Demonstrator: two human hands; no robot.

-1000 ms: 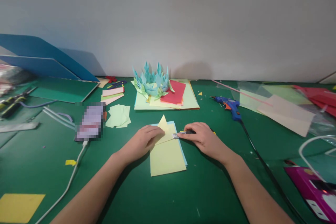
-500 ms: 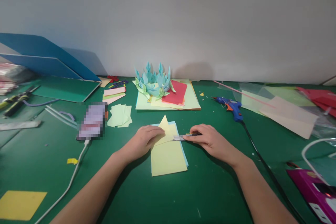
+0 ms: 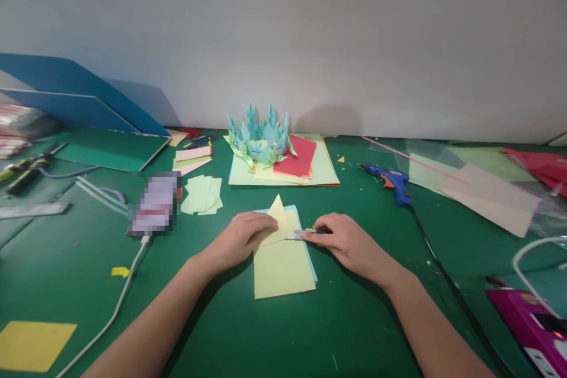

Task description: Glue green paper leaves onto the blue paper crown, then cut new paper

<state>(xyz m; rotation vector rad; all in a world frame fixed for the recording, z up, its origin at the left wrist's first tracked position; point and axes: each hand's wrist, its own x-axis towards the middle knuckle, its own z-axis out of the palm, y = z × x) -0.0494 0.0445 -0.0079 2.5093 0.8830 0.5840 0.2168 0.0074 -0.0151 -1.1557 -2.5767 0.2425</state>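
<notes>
My left hand (image 3: pixel 241 239) lies on a pale yellow sheet of paper (image 3: pixel 282 266), pressing down a folded triangular flap (image 3: pixel 279 217) with curled fingers. A light blue sheet (image 3: pixel 312 260) peeks out under the yellow one. My right hand (image 3: pixel 343 237) grips a small utility knife (image 3: pixel 303 234), whose blade tip rests on the paper along the fold's edge, pointing left toward my left fingers. Both hands sit on the green mat (image 3: pixel 221 319) near the middle of the table.
A blue and green origami crown (image 3: pixel 259 140) stands on a stack of coloured sheets (image 3: pixel 310 168) behind. Green paper squares (image 3: pixel 201 195), a blurred phone (image 3: pixel 155 205) with white cable (image 3: pixel 115 307), a blue glue gun (image 3: pixel 390 180), pliers (image 3: pixel 26 168) and a magenta box (image 3: pixel 527 319) lie around.
The knife in my right hand has slid back and forth a little along the fold. My left hand has stayed pressed on the folded flap.
</notes>
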